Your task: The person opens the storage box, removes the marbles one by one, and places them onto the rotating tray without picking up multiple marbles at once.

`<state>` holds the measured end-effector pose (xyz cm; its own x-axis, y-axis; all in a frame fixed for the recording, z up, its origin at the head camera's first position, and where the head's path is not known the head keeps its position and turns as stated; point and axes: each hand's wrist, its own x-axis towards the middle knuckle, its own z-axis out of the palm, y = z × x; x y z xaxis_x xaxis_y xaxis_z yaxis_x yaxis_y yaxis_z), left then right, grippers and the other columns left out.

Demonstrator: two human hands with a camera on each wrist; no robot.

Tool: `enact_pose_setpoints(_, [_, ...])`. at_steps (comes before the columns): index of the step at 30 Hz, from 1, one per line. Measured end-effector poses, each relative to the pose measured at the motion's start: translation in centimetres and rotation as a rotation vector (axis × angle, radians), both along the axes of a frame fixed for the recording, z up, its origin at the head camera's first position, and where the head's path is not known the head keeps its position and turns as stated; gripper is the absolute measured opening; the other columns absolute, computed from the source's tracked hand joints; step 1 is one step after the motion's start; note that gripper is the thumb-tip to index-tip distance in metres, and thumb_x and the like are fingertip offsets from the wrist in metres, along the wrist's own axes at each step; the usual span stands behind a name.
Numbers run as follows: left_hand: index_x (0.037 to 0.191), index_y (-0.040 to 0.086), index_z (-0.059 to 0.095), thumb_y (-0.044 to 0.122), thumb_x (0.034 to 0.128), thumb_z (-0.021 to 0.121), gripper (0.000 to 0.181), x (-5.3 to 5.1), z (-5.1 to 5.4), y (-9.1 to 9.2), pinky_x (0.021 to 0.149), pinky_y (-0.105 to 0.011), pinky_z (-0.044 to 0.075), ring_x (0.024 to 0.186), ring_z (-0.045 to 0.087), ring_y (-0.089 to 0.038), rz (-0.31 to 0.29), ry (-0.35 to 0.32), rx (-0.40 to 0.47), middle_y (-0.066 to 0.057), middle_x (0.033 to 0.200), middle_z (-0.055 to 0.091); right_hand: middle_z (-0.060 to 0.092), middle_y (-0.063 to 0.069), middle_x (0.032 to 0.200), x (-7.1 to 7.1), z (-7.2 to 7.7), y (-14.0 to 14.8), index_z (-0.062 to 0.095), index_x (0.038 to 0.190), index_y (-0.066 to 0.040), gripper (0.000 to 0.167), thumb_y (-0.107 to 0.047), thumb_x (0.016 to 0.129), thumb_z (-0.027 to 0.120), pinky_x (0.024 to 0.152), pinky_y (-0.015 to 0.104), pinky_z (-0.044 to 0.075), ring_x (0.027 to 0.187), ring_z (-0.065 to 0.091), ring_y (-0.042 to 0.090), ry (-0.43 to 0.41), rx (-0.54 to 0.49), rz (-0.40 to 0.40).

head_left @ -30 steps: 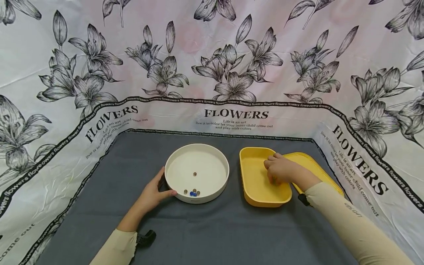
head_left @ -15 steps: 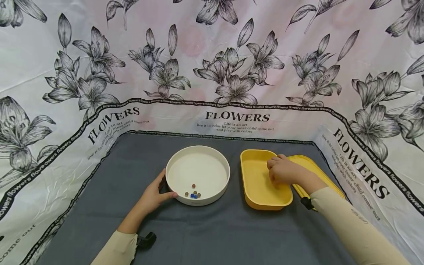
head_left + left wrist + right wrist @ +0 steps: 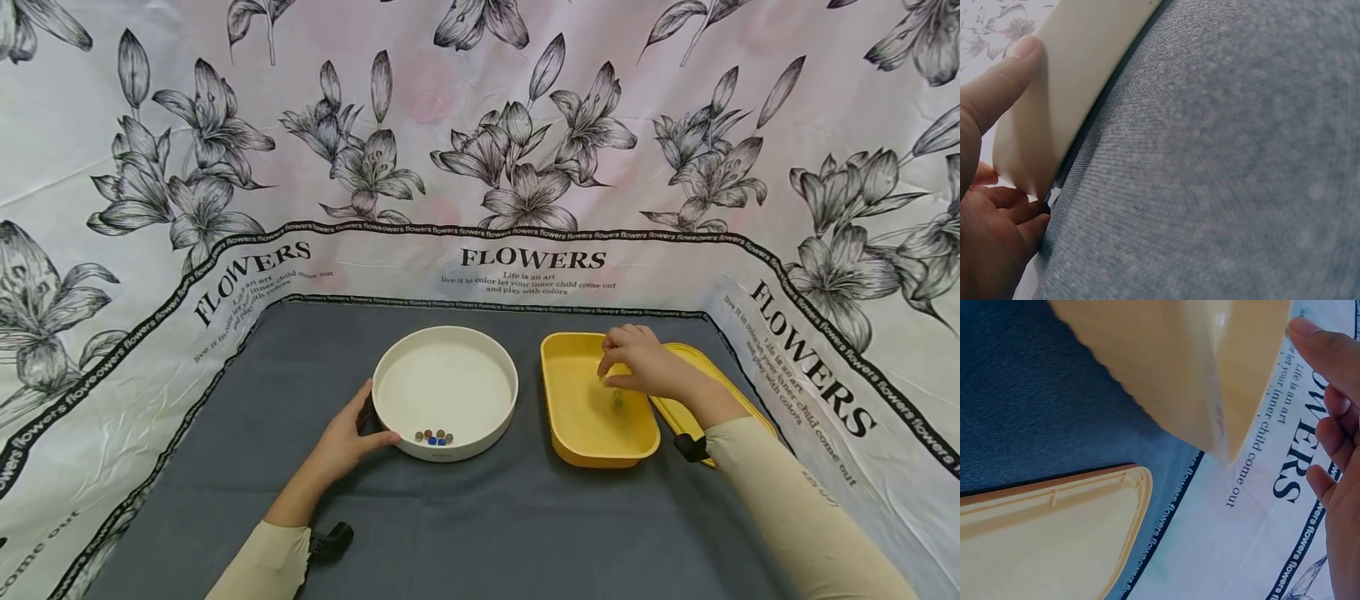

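My left hand (image 3: 351,440) grips the near left side of a round white tray (image 3: 445,328), its thumb against the outer wall (image 3: 1054,94). Several small brown and blue beads (image 3: 440,442) lie together inside the tray's near edge. Over the right side of a yellow box (image 3: 564,408), my right hand (image 3: 647,365) pinches a tiny greenish thing (image 3: 602,381) between thumb and fingertips. Below it, small greenish beads (image 3: 618,398) rest on the box floor. In the right wrist view, the hand (image 3: 1341,419) is beside the box wall (image 3: 1166,369), the pinched thing mostly hidden.
A yellow lid (image 3: 723,383) lies right of the box, partly behind the right forearm. The grey cloth (image 3: 480,533) covers the table. Flower-printed white cloth (image 3: 525,287) rises behind and at both sides.
The right hand has lifted from the floor of the yellow box, uncovering the greenish beads. In the white tray a lone brown bead has rolled nearer to join the others. The left hand keeps its grip.
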<state>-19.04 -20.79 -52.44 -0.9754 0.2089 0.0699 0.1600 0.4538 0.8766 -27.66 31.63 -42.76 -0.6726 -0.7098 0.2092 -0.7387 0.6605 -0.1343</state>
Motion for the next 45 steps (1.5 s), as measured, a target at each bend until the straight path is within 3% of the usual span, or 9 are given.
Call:
enact_pose_setpoints(8, [0.165, 0.003, 0.01, 0.029, 0.0812, 0.089, 0.118, 0.1, -0.1, 0.1, 0.122, -0.056, 0.029, 0.153, 0.025, -0.039, 0.005, -0.021, -0.005, -0.019, 0.17, 0.013, 0.047, -0.003, 0.095, 0.0, 0.7, -0.3, 0.08, 0.094, -0.022, 0.014, -0.017, 0.083, 0.087, 0.082, 0.04, 0.018, 0.089, 0.031, 0.015, -0.012, -0.048, -0.017])
enact_pose_setpoints(24, [0.165, 0.002, 0.01, 0.033, 0.0806, 0.089, 0.119, -0.1, -0.4, 0.2, 0.121, -0.055, 0.03, 0.153, 0.027, -0.038, 0.006, -0.016, -0.025, -0.019, 0.17, 0.014, 0.047, -0.001, 0.096, -0.1, 3.3, -2.8, 0.079, 0.095, -0.019, 0.014, -0.015, 0.084, 0.086, 0.084, 0.04, 0.021, 0.096, 0.036, 0.019, 0.016, -0.094, 0.03])
enact_pose_setpoints(36, [0.164, 0.001, 0.011, 0.034, 0.0818, 0.088, 0.117, -0.1, 0.1, 0.2, 0.121, -0.056, 0.03, 0.153, 0.026, -0.04, 0.004, -0.004, -0.024, -0.021, 0.17, 0.014, 0.046, -0.001, 0.096, -1.3, 5.1, -4.8, 0.081, 0.096, -0.016, 0.009, -0.017, 0.087, 0.084, 0.082, 0.04, 0.018, 0.093, 0.034, 0.02, 0.074, -0.097, 0.078])
enact_pose_setpoints(45, [0.164, 0.001, 0.01, 0.033, 0.0808, 0.089, 0.119, 0.0, 0.0, 0.0, 0.121, -0.056, 0.029, 0.152, 0.027, -0.04, 0.0, 0.012, -0.015, -0.021, 0.17, 0.015, 0.046, -0.002, 0.095, -1.7, 6.2, -6.7, 0.08, 0.096, -0.021, 0.009, -0.017, 0.088, 0.083, 0.079, 0.041, 0.017, 0.092, 0.033, 0.019, 0.082, -0.083, 0.1])
